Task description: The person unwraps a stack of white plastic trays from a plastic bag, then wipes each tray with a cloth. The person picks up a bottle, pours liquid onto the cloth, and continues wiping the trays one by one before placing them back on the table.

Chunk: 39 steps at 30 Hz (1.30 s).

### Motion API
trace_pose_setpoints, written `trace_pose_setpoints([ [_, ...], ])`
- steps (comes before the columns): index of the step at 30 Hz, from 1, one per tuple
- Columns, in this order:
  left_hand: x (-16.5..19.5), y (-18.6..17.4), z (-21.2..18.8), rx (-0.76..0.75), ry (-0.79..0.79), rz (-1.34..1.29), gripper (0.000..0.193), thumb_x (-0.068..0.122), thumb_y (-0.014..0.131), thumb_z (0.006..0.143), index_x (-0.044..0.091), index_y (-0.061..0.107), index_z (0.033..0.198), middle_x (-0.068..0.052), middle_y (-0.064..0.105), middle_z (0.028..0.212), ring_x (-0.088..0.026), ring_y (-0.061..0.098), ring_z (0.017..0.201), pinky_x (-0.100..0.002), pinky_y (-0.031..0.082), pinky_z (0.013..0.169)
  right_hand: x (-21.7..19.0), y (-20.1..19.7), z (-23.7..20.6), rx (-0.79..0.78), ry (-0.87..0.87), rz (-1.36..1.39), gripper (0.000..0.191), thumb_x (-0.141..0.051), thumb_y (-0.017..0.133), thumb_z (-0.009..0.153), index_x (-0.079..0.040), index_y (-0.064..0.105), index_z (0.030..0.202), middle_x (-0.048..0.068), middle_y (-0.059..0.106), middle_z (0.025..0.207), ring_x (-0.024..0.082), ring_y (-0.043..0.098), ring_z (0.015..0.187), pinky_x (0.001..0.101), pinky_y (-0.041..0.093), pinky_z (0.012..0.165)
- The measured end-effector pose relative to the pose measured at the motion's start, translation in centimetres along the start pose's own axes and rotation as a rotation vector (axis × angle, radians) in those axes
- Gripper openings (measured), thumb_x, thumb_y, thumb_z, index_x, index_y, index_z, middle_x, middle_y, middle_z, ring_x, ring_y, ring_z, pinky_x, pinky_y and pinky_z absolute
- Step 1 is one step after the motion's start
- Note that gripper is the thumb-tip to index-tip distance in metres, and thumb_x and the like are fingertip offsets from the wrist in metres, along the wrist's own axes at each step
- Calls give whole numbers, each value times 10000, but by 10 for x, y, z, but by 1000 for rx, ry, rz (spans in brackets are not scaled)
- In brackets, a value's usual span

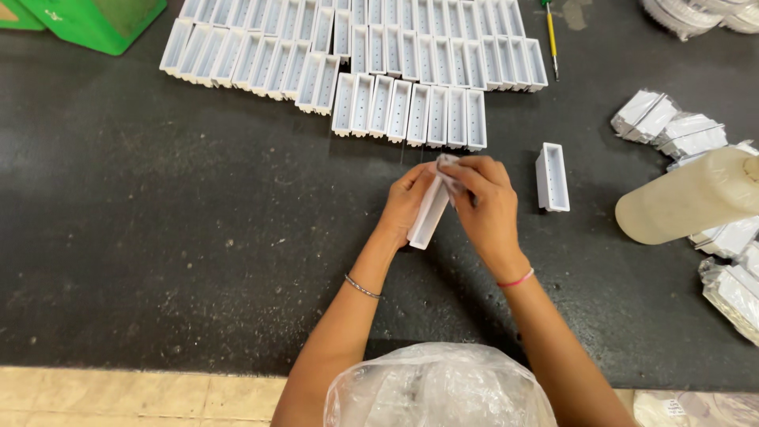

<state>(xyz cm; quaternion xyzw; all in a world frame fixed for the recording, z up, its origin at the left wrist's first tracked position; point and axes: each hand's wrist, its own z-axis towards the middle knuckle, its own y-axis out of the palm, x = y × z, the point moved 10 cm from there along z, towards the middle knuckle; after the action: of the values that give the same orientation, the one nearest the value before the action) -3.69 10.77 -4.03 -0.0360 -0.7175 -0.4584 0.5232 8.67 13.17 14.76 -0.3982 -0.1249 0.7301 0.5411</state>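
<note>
My left hand (405,204) grips a narrow white plastic tray (428,217), tilted, its lower end pointing toward me. My right hand (484,207) pinches a small white cloth or paper wad (447,168) against the tray's upper end. Both hands meet above the dark tabletop (198,237). A thin silver bangle sits on my left wrist and a red thread on my right wrist.
Several rows of matching white trays (371,55) lie at the back. One single tray (553,176) stands right of my hands. A cream bottle (688,198), bundled white packets (672,126), a green box (95,20), a pencil (551,35) and a clear plastic bag (439,387) near me.
</note>
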Motion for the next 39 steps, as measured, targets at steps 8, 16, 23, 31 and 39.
trace_pose_setpoints([
  [8, -8, -11, 1, 40, -26, -4, 367, 363, 659, 1036, 62, 726, 1235, -10, 693, 978, -86, 630, 810, -249, 535, 671, -28, 19, -51, -153, -38, 21, 344, 42, 741, 779, -106, 771, 1089, 88, 707, 1125, 305, 646, 1004, 398, 549, 869],
  [16, -2, -8, 2, 23, -8, -104, 339, 364, 626, 1013, 90, 706, 1195, -3, 719, 967, -89, 671, 818, -259, 566, 680, -11, 14, -10, -89, -23, 52, 344, 32, 763, 802, -120, 776, 1111, 90, 698, 1137, 297, 653, 1042, 385, 549, 884],
  [23, -1, -8, -2, 57, 11, -2, 376, 429, 624, 1024, 92, 736, 1149, 49, 645, 801, -25, 555, 659, -199, 459, 551, -42, 22, -62, -332, -93, 61, 384, 58, 701, 765, -97, 755, 1112, 59, 710, 1169, 286, 633, 1015, 378, 545, 892],
  [31, 3, -12, -2, 51, -2, -98, 383, 446, 608, 1034, 98, 701, 1161, 55, 623, 819, -29, 554, 671, -203, 460, 559, -38, 1, -82, -139, -74, -15, 318, 34, 701, 817, -71, 731, 1116, 67, 691, 1182, 293, 628, 1081, 386, 535, 921],
  [39, 6, -7, -3, 41, -63, -52, 384, 480, 604, 1004, 125, 701, 1110, 53, 618, 781, -33, 560, 636, -217, 473, 526, 12, -25, -51, 84, 133, 112, 363, 42, 637, 896, -80, 720, 1227, 103, 646, 1245, 226, 644, 1103, 325, 565, 880],
])
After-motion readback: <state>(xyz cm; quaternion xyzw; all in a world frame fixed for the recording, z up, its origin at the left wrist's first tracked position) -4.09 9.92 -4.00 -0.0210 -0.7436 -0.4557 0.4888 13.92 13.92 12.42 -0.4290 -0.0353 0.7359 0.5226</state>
